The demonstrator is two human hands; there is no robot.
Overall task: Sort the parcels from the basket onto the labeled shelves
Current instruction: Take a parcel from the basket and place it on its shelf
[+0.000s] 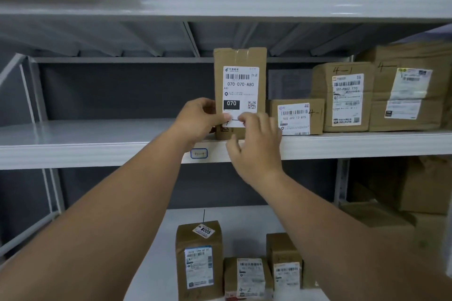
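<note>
You are standing a tall parcel [239, 88] upright on the middle shelf [97, 146], close to its front edge and directly above the shelf tag [198, 153] stuck on that edge. The tag's writing is too faint to read with certainty. The parcel's printed label is facing you, most likely so that its code can be checked against the tag.

Your left hand [200, 118] is gripping the parcel's lower left edge, thumb across the front of the label and fingers wrapped behind. Your right hand [256, 144] is pressing its fingertips [244, 118] against the lower right part of the label; whether those fingers are pinching the box or only bracing it cannot be told. The bulk of the parcel is therefore rising above both hands, with only its base between them.

Just beside it on the right, a small box [297, 116] marked 4-1 is sitting on the same shelf, with two larger boxes [347, 98] further toward the right end. Judging by this, you are extending an existing row leftward. Several more parcels [199, 259] are standing on the lower shelf [244, 220].
</note>
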